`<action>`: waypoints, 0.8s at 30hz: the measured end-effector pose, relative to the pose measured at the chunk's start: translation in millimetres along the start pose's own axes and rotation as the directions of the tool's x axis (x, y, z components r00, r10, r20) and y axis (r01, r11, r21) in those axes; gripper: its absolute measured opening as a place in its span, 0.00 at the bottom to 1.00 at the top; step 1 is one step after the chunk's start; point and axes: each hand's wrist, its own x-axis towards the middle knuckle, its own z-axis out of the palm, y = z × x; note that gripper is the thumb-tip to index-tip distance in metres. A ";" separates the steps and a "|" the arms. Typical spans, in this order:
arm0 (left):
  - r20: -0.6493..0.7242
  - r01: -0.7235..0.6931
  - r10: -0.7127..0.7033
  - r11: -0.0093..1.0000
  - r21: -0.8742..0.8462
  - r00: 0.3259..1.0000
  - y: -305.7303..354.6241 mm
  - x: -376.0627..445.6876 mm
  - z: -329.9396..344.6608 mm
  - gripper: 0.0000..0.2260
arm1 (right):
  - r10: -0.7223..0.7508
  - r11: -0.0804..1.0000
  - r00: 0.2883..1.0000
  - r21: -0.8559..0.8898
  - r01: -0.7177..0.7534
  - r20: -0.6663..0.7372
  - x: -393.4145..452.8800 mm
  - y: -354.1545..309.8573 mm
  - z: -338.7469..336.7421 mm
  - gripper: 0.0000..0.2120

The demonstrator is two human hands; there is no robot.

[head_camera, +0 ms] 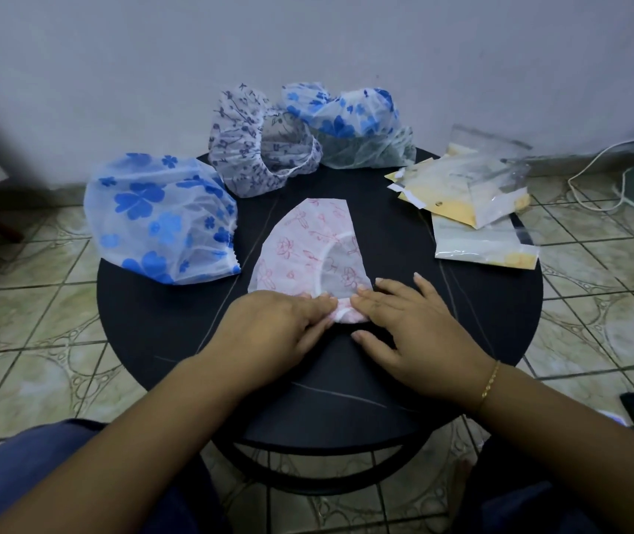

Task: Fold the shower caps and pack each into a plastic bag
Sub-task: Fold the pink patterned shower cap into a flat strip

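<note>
Pink cap (pixel 307 248) lies flattened on the round black table (pixel 461 314), its near edge rolled into a small fold under both hands. Left hand (pixel 280 325) pinches the roll with curled fingertips; right hand (pixel 404 321) presses beside it, fingers fairly straight, thumb tip on the table. Ahead and left of the left hand: large blue-clover cap (pixel 161 217). Straight beyond the hands: navy-sprig cap (pixel 253 144) and second blue cap (pixel 350 121) (touching each other). Ahead and right of the right hand: stack of plastic bags (pixel 477 202). Gold bracelet (pixel 490 381) on the right wrist.
</note>
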 end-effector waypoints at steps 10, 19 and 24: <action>0.182 0.344 -0.294 0.746 -0.569 0.938 -7.8 3.7 -11.8 0.06 | 0.141 0.878 0.989 0.457 -0.141 0.034 8.4 6.6 -15.4 0.06; 0.191 0.530 -0.538 0.593 -0.606 0.821 -11.9 10.1 -9.9 0.09 | 0.344 0.725 0.938 0.643 -0.247 -0.028 25.9 8.4 -5.9 0.08; 0.192 0.583 -0.585 0.608 -0.540 0.788 -11.4 12.8 -9.9 0.10 | 0.397 0.692 0.918 0.664 -0.284 -0.021 31.3 6.2 -4.4 0.10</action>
